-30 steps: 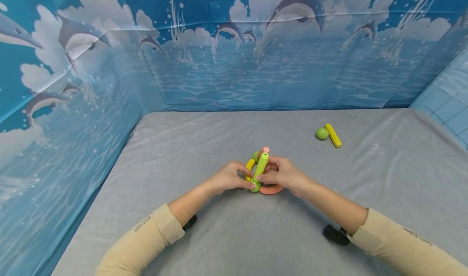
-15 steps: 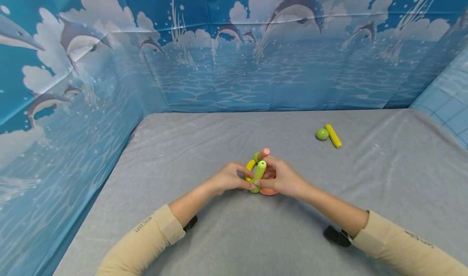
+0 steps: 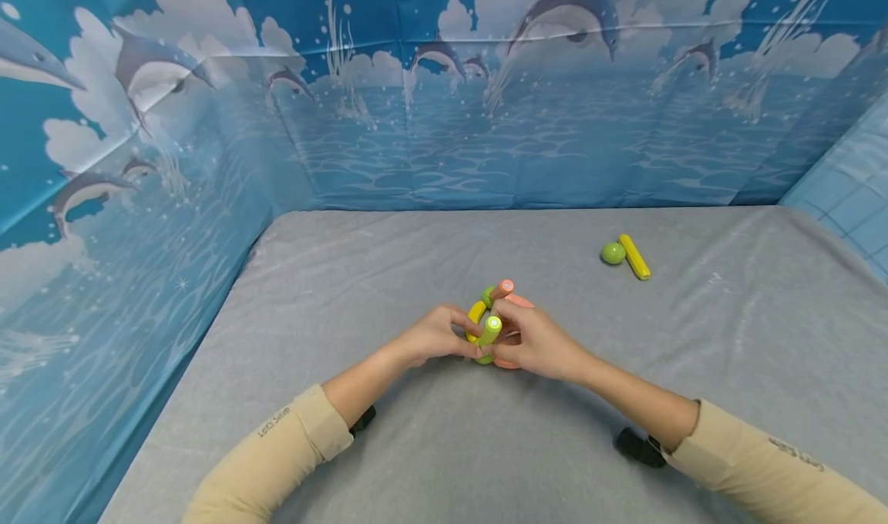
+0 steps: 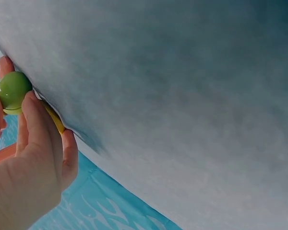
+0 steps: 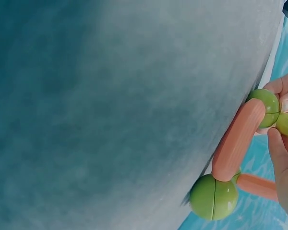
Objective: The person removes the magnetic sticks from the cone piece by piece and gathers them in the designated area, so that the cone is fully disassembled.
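Observation:
A toy frame of green balls joined by coloured rods sits at the middle of the table. My left hand pinches its near green ball between thumb and fingers. With its thumb and fingertips my right hand pinches a lime-green rod, which stands up from that ball, its end toward the head camera. A curved yellow rod runs back to a far green ball, where an orange rod rises. In the right wrist view another orange rod links the held ball to another green ball.
A loose green ball and a straight yellow rod lie side by side at the back right of the grey cloth. Dolphin-print curtains stand behind and at the left.
The lime-green rod has tipped toward the head camera and its top has dropped. My right hand has turned with it, lowering slightly. My left hand stays on the ball.

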Demonstrator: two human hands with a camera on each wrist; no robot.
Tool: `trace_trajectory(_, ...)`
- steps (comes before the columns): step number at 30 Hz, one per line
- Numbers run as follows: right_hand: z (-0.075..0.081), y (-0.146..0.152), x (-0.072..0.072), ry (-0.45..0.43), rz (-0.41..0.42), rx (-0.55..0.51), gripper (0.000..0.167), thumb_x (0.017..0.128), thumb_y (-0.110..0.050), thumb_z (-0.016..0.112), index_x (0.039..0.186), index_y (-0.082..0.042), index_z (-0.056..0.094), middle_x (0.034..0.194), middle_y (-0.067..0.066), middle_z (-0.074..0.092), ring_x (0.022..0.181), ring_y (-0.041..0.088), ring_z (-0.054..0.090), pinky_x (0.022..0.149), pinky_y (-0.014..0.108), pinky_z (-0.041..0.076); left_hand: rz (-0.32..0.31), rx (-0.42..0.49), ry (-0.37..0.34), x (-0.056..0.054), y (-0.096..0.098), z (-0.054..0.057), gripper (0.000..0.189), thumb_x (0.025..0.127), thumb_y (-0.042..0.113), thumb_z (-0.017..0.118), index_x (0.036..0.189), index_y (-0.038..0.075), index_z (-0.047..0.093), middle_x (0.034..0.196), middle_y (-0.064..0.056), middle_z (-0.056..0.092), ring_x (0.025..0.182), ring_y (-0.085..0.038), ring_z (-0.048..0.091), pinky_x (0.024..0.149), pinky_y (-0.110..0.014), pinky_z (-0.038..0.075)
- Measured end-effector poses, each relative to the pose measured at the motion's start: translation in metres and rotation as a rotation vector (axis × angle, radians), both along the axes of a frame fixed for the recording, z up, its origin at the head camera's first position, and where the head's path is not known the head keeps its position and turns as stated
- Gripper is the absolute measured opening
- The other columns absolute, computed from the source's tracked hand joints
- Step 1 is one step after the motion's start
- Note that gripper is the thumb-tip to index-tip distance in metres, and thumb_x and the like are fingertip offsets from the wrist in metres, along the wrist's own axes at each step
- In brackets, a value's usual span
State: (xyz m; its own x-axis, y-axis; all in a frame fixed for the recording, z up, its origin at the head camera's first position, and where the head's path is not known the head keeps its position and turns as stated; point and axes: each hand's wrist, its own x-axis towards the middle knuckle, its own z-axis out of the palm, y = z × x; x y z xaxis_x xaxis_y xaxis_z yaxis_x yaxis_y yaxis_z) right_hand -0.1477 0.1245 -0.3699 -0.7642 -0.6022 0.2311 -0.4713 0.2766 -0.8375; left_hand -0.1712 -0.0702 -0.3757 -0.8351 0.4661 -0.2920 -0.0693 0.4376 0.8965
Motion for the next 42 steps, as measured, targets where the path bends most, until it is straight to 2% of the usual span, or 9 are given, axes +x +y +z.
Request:
trace_trajectory(5,0.0,0.001,0.0,-0.007,0.013,-0.002,0.026,0.077,0.006,0.072,0.085,-0.008,0.053,0.097,0.007,0.053,0.091,0.018,0.065,0.074,0.029,0.053,0.001,0.01,-0.006,-0.001,0.0,0.0,0.03,0.074,0.0,0.076,0.102,-0.004,0.07,0.113,-0.008,0.054,0.081,-0.017,0.056,0.063,-0.026,0.05)
trace_trajectory(12,0.004,0.008,-0.003,-0.158,0.026,-0.016,0.025,0.079,0.002,0.071,0.099,-0.001,0.056,0.107,0.015,0.052,0.092,0.02,0.064,0.078,0.029,0.052,-0.007,-0.007,0.017,0.0,0.0,0.002,0.029,0.074,0.003,0.077,0.102,-0.002,0.071,0.116,-0.009,0.054,0.101,-0.02,0.049,0.065,-0.025,0.049)
trace_trajectory(17,0.003,0.011,-0.006,-0.188,0.036,-0.026,0.026,0.08,0.0,0.071,0.101,-0.003,0.057,0.105,0.013,0.054,0.093,0.019,0.064,0.078,0.029,0.052,-0.01,-0.007,0.016,0.0,0.0,0.002,0.03,0.074,0.003,0.077,0.103,-0.002,0.071,0.12,-0.01,0.052,0.107,-0.023,0.048,0.066,-0.025,0.049)
trace_trajectory(21,0.002,0.01,-0.005,-0.143,0.043,-0.012,0.023,0.08,0.001,0.071,0.096,-0.005,0.056,0.103,0.011,0.053,0.09,0.019,0.065,0.077,0.029,0.052,-0.013,-0.004,0.015,0.0,0.0,0.002,0.03,0.074,0.003,0.077,0.103,-0.002,0.07,0.119,-0.011,0.052,0.106,-0.023,0.047,0.065,-0.025,0.048)
trace_trajectory(28,0.0,0.005,-0.001,0.06,0.04,0.021,0.024,0.077,0.005,0.072,0.086,-0.011,0.056,0.098,0.003,0.053,0.09,0.016,0.064,0.074,0.028,0.053,-0.014,0.023,-0.002,0.0,-0.001,0.004,0.031,0.074,-0.001,0.075,0.104,-0.006,0.069,0.115,-0.011,0.053,0.089,-0.019,0.054,0.065,-0.026,0.05)
trace_trajectory(31,0.001,0.004,0.0,0.111,0.062,0.027,0.024,0.077,0.007,0.071,0.085,-0.012,0.058,0.095,-0.001,0.053,0.09,0.013,0.063,0.075,0.028,0.053,-0.011,0.032,-0.016,0.0,0.0,0.003,0.031,0.074,-0.002,0.075,0.104,-0.006,0.069,0.114,-0.01,0.054,0.078,-0.016,0.057,0.064,-0.027,0.05)
trace_trajectory(37,0.005,0.001,0.001,0.315,0.112,0.078,0.024,0.079,0.001,0.07,0.089,-0.018,0.061,0.089,-0.011,0.058,0.084,0.006,0.057,0.072,0.029,0.053,-0.004,0.03,-0.013,-0.002,0.0,0.002,0.03,0.074,-0.003,0.074,0.104,-0.005,0.069,0.106,-0.009,0.06,0.066,-0.013,0.057,0.061,-0.026,0.048)
trace_trajectory(39,0.007,0.0,0.001,0.321,0.118,0.084,0.023,0.08,-0.001,0.07,0.091,-0.019,0.061,0.09,-0.011,0.059,0.085,0.006,0.057,0.072,0.03,0.053,-0.003,0.028,-0.008,-0.002,0.0,0.002,0.031,0.074,-0.002,0.074,0.104,-0.005,0.069,0.104,-0.008,0.061,0.066,-0.013,0.056,0.06,-0.026,0.048)
trace_trajectory(42,0.01,0.001,0.002,0.22,0.118,0.078,0.021,0.081,-0.001,0.069,0.091,-0.017,0.061,0.092,-0.007,0.058,0.087,0.009,0.058,0.074,0.031,0.053,-0.003,0.026,-0.004,-0.001,0.0,0.002,0.029,0.073,0.0,0.076,0.101,-0.005,0.07,0.102,-0.007,0.061,0.067,-0.014,0.055,0.06,-0.025,0.048)
